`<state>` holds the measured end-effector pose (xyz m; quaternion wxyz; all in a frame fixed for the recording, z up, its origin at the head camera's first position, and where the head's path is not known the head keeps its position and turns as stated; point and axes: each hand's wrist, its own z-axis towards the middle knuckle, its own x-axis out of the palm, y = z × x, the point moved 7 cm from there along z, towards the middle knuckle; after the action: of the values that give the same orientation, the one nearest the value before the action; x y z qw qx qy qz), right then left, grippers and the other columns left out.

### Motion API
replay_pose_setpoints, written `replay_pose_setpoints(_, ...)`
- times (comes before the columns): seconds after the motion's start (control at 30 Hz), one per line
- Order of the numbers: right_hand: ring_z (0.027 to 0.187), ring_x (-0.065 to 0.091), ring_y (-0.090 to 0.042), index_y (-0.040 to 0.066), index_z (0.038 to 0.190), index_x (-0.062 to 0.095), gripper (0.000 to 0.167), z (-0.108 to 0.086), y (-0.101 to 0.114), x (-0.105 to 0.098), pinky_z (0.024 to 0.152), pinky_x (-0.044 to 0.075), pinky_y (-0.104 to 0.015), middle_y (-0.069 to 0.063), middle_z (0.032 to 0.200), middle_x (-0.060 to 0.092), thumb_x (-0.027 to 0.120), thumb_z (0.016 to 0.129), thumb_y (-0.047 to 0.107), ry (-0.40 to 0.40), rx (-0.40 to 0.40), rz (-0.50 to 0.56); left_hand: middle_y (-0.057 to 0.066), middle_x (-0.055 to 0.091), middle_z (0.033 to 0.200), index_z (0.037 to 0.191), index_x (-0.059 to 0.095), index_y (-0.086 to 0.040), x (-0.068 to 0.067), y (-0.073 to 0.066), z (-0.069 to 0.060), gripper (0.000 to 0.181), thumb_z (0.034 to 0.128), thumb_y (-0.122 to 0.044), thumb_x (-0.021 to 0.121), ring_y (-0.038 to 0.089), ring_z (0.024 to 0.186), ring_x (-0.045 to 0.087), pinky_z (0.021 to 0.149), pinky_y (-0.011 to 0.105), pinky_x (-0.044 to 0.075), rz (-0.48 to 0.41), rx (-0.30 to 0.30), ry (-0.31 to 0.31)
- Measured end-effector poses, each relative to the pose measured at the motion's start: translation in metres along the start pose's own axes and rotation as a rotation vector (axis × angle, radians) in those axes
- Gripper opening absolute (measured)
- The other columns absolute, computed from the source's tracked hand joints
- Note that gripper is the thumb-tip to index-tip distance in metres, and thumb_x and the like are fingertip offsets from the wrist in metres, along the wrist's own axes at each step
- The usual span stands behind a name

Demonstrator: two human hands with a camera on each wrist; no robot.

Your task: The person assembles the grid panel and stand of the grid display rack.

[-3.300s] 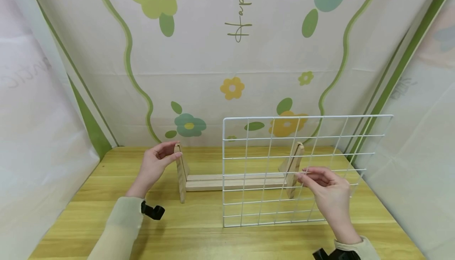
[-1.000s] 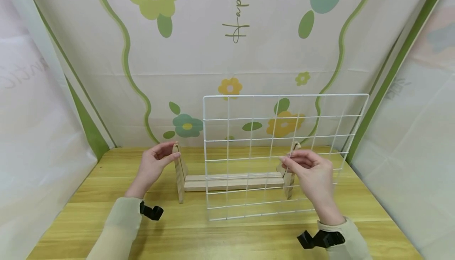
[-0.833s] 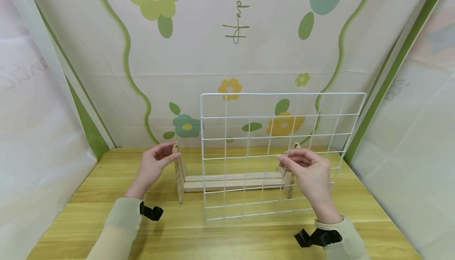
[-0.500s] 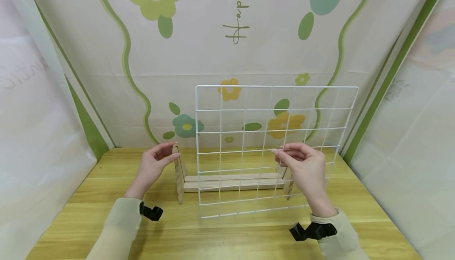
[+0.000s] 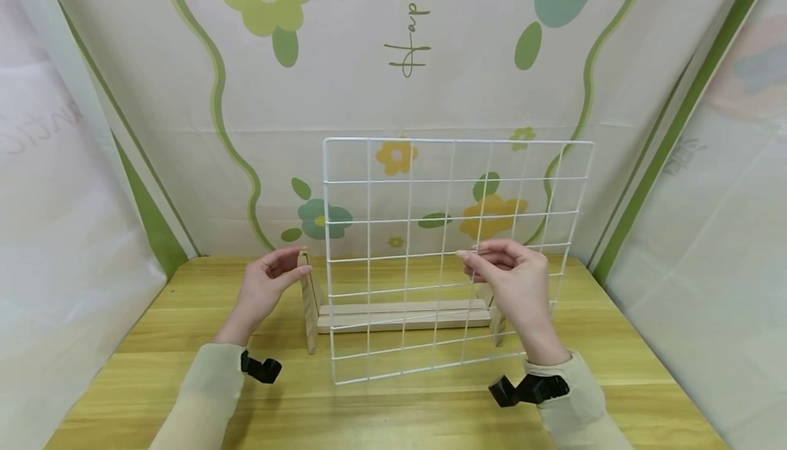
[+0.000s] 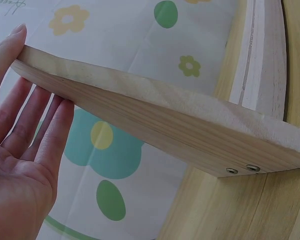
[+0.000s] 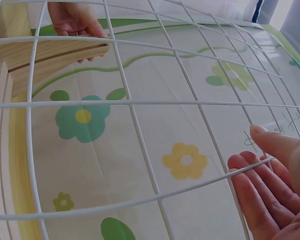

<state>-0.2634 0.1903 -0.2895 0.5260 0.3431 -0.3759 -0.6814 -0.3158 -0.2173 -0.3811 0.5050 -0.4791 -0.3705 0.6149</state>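
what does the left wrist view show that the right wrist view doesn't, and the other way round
Only the left wrist view: two metal screw heads low on the outer face of the wooden end panel.

Only the right wrist view: the white wire grid, the right hand holding it, and the groove along the panel's inner side.

Both: the left hand at the panel's tip, the wooden base rail, and the flowered cloth.

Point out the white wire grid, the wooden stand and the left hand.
White wire grid (image 5: 443,254): head view, a middle wire crossing.
Wooden stand (image 5: 421,324): head view, the crossbar's front.
Left hand (image 5: 266,291): head view, thumb's base.
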Motion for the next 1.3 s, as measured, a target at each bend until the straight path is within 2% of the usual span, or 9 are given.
replay_pose_setpoints(0.23,0.068,0.073,-0.028,-0.002,0.094,0.072,0.028,0.008,0.009,0.006,0.061,0.061,-0.038,-0.011,0.082,0.075,0.088,0.082,0.018,0.031,0.011,-0.047,0.008,0.067,0.122,0.136,0.062,-0.001,0.0,0.0,0.0,0.053,0.0926,-0.026,0.079,0.014,0.109,0.062,0.087,0.02,0.053,-0.004,0.003,0.001)
replay_pose_setpoints(0.6,0.069,0.073,-0.03,0.0,0.096,0.073,0.03,0.027,0.023,0.017,0.062,0.062,-0.038,-0.01,0.081,0.075,0.088,0.083,0.024,0.077,0.005,-0.077,0.007,0.068,0.12,0.134,0.064,-0.003,0.0,0.0,0.0,0.049,0.0928,-0.025,0.079,0.012,0.108,0.063,0.086,0.019,0.053,0.003,0.022,-0.001)
replay_pose_setpoints(0.83,0.069,0.073,-0.023,0.001,0.097,0.072,0.033,0.04,0.031,0.021,0.062,0.061,-0.035,-0.009,0.081,0.075,0.088,0.084,0.026,0.051,0.018,-0.108,0.005,0.068,0.121,0.134,0.064,-0.004,-0.001,0.002,0.0,0.048,0.0931,-0.025,0.078,0.013,0.108,0.063,0.086,0.02,0.053,-0.002,0.024,-0.001)
replay_pose_setpoints(1.03,0.071,0.074,-0.025,0.0,0.098,0.071,0.036,0.051,0.035,0.025,0.066,0.062,-0.041,-0.011,0.081,0.075,0.088,0.083,0.029,0.051,0.049,-0.1,0.006,0.067,0.12,0.133,0.064,-0.005,-0.001,0.003,0.001,0.048,0.093,-0.026,0.078,0.015,0.108,0.063,0.087,0.02,0.054,0.005,0.016,-0.008)
replay_pose_setpoints(1.17,0.071,0.073,-0.028,0.001,0.098,0.071,0.036,0.058,0.038,0.03,0.065,0.062,-0.04,-0.011,0.081,0.074,0.088,0.083,0.029,0.065,0.043,-0.105,0.007,0.068,0.12,0.134,0.064,-0.004,-0.001,0.002,0.001,0.049,0.0933,-0.026,0.078,0.014,0.107,0.063,0.087,0.02,0.053,0.015,0.018,-0.007)
replay_pose_setpoints(1.3,0.07,0.073,-0.03,0.001,0.097,0.071,0.037,0.065,0.044,0.037,0.062,0.062,-0.036,-0.011,0.079,0.074,0.088,0.083,0.03,0.068,0.02,-0.118,0.014,0.067,0.121,0.135,0.063,-0.002,0.0,0.002,0.0,0.047,0.0945,-0.023,0.077,0.013,0.106,0.063,0.087,0.02,0.053,0.012,0.03,-0.001)
